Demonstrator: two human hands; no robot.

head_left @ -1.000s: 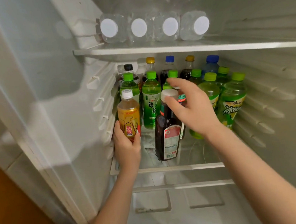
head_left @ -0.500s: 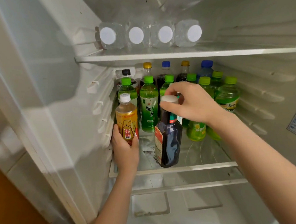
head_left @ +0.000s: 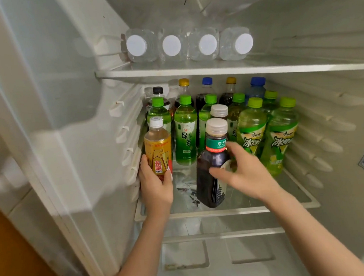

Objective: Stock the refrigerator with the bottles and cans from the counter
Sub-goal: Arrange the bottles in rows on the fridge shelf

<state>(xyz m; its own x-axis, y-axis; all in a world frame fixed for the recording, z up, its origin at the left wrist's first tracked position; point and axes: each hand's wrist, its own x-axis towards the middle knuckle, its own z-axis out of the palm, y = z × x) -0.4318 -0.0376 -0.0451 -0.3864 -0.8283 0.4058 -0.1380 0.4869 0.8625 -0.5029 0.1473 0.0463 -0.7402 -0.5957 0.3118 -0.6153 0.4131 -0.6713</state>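
Left grip [head_left: 156, 182] wraps the yellow-labelled plastic bottle [head_left: 158, 148] low; right grip [head_left: 241, 172] clasps the dark grey-capped bottle [head_left: 206, 185] on the glass shelf [head_left: 225, 210]. Heavy, slick, I judge: hold mid-body.

The left grip's [head_left: 156, 185] yellow bottle [head_left: 157, 146] read 东鹏; the right grip's [head_left: 244, 174] dark bottle [head_left: 205, 177] read 东方. A green bottle [head_left: 185, 137] between them read 绿茶.
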